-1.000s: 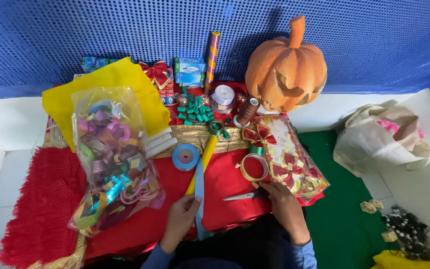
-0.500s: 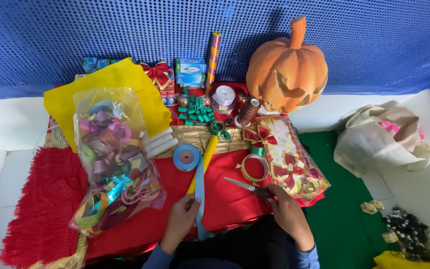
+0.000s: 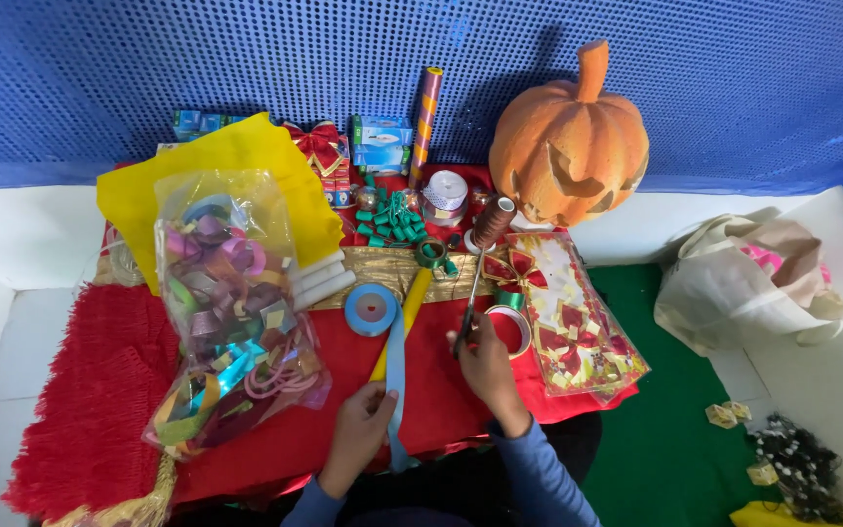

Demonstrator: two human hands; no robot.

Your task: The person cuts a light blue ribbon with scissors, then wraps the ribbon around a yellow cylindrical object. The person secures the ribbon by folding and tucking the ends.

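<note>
The left hand [image 3: 363,422] pinches a long, flat strip of light blue satin ribbon [image 3: 395,376] between thumb and fingers; the strip runs from near a flat blue ribbon spool [image 3: 371,308] down over the glossy red cloth [image 3: 431,390] and hangs past the near edge. Just beside the ribbon, touching it along part of its length, lies a slim yellow paper-wrapped roll [image 3: 404,314], tilted from lower left to upper right. The right hand [image 3: 485,361] is closed around the handles of thin metal scissors [image 3: 468,298], whose narrow blades point away from the person, up toward a brown thread cone [image 3: 493,222]; whether the blades are parted cannot be told. Beside that hand sit a ring of clear tape [image 3: 511,327] and a flat clear packet of red and gold bows [image 3: 573,327]. To the left, a crinkled transparent bag stuffed with shiny curled ribbon coils [image 3: 226,312] rests on a fringed, woolly red mat [image 3: 90,410] and partly on a smooth yellow sheet [image 3: 217,171]. At the back stands a rough, matte orange carved pumpkin [image 3: 568,141], round and ribbed, against a blue perforated wall [image 3: 246,59]; a soft cream fabric bag [image 3: 743,283] slumps at the right, by a green felt sheet [image 3: 675,410]
</note>
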